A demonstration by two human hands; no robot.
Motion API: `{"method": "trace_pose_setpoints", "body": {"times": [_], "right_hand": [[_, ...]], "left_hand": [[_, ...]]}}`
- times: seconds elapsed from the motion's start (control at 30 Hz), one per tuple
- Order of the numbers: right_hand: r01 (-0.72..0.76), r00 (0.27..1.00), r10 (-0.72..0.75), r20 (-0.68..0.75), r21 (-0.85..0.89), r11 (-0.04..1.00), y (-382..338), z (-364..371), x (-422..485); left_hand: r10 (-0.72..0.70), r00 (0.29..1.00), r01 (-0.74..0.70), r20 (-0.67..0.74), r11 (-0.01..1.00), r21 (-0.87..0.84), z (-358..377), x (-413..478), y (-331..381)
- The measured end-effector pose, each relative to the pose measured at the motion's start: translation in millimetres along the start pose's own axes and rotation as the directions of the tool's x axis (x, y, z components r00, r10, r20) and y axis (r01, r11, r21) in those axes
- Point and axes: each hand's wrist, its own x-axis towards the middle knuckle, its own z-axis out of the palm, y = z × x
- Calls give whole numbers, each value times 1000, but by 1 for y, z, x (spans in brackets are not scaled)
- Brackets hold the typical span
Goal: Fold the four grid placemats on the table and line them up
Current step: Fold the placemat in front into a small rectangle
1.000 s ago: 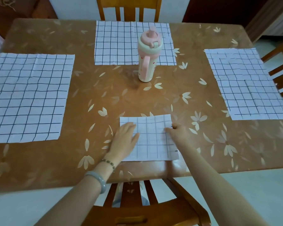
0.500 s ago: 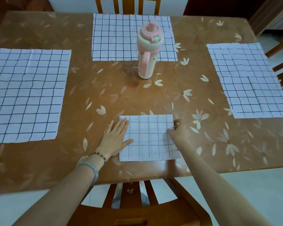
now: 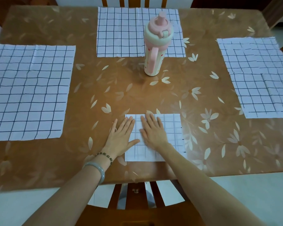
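Bottle [image 3: 155, 51] stands between folded placemat [image 3: 171, 132] and far placemat [image 3: 121, 31].

Both hands are lying flat on the folded placemat [image 3: 170, 136] near the table's [image 3: 137, 95] front edge: left hand [image 3: 121, 136] overlapping its left edge, right hand [image 3: 152, 132] resting mid-cloth.

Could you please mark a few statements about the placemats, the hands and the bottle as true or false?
1. The left hand and the right hand both lie flat on the folded placemat. True.
2. The pink bottle lies on its side. False: it stands upright.
3. The left placemat, far placemat and right placemat lie spread open. True.
4. The pink bottle stands on the left placemat. False: its base is on the bare table, in front of the far placemat.
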Motion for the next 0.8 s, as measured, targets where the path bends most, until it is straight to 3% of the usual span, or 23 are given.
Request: {"method": "trace_pose_setpoints", "body": {"times": [0.17,0.33,0.4,0.53,0.67,0.8], "right_hand": [[-206,978,205,-24,-58,977,66,-8,-24],[-298,955,296,-35,-125,946,82,-24,-35],[-226,973,218,-70,-152,962,61,-26,-31],[-12,1000,11,-4,-88,996,14,-4,-27],[-27,999,25,-25,-84,996,17,11,-34],[-45,999,44,-9,-88,995,20,12,-36]], "left_hand": [[4,1000,-4,-15,1000,18,0,0,-1],[11,1000,-11,0,999,32,-1,-2,-3],[8,1000,-8,6,999,38,-2,-2,-2],[9,1000,-10,22,999,33,-3,-2,0],[21,1000,-21,11,999,49,-6,-1,0],[134,990,-138,49,984,108,-5,-13,-12]]}}
